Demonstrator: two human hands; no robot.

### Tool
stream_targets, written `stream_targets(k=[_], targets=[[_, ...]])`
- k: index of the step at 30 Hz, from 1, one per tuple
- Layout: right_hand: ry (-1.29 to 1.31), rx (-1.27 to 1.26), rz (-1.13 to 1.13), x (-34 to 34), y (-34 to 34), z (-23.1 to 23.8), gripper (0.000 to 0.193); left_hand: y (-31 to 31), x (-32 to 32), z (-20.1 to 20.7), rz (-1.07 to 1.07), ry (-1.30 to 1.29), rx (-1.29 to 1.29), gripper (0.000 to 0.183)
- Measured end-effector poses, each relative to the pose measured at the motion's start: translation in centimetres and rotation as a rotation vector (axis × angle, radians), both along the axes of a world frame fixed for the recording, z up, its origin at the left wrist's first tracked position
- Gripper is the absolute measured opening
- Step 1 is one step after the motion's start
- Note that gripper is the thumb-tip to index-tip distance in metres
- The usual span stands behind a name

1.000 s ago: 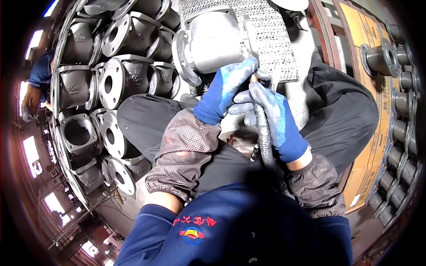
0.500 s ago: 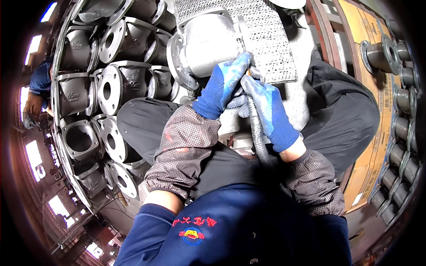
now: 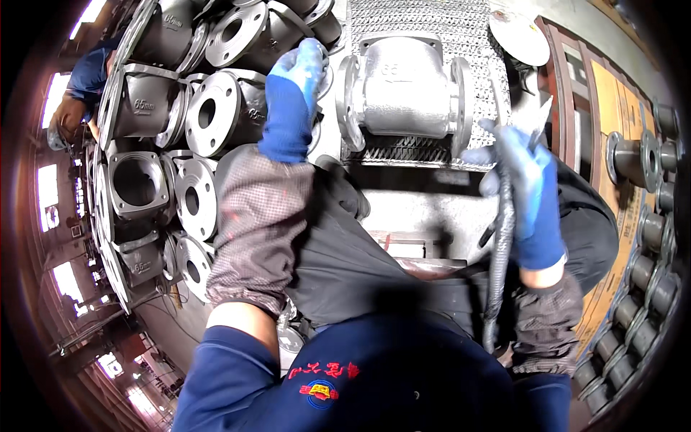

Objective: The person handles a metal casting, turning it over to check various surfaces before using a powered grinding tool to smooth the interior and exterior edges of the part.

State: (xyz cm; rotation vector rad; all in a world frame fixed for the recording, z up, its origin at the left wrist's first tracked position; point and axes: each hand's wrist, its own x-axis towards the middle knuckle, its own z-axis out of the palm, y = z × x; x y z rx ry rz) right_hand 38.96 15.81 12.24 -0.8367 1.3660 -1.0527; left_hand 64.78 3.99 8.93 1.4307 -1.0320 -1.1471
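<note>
A grey cast-metal valve body [image 3: 403,90] with round flanges at both ends and a square flange on its far side lies before me. It rests on a textured metal-looking slab [image 3: 461,29]. My left hand [image 3: 299,72], in a blue glove, is left of it, beside the stacked castings. Its fingers reach forward with nothing visible in them; their tips are partly hidden. To the right of the valve body, my gloved right hand [image 3: 525,169] is closed around a hand tool fed by a dark ribbed hose [image 3: 499,266]. The tool's pale tip is blurred.
Several similar grey castings [image 3: 212,111] are stacked at left. On the right, a brown metal frame [image 3: 565,79] borders yellow cartons [image 3: 626,201] and flanged pipe pieces [image 3: 633,160]. A white round object [image 3: 520,37] sits at the far right. Another person's arm [image 3: 86,79] shows far left.
My hands have moved apart from the near right edge of the valve body: the left toward the stacked castings, the right outward with the tool and hose. The view has shifted left.
</note>
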Motion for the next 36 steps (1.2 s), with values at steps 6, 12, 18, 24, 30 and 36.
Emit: stream_targets(k=[6, 12, 18, 24, 30, 36], targets=[[0.115, -0.049, -0.028, -1.8, -6.4, -1.5, 0.040, -3.0, -0.4, -4.7, -0.279, 0.469, 0.384, 0.042], [0.013, -0.059, -0.177, -0.1, -7.6, -6.2, 0.032, -3.2, -0.3, -6.6, -0.334, 0.598, 0.378, 0.041], [0.204, -0.106, -0.200, 0.7, -2.9, -6.5, 0.037, 2.4, 0.8, -9.3, -0.300, 0.296, 0.013, 0.045], [0.336, -0.288, -0.213, 1.3, 0.8, -3.8, 0.037, 5.2, -0.5, -8.1, -0.164, 0.594, 0.104, 0.048], [-0.284, 0.261, 0.239, 5.5, 1.4, 1.4, 0.035, 5.2, -1.2, -7.5, -0.143, 0.677, 0.174, 0.047], [-0.484, 0.270, 0.200, 9.3, 0.2, -1.3, 0.024, 5.5, -1.1, -8.4, -0.246, 0.455, 0.087, 0.049]])
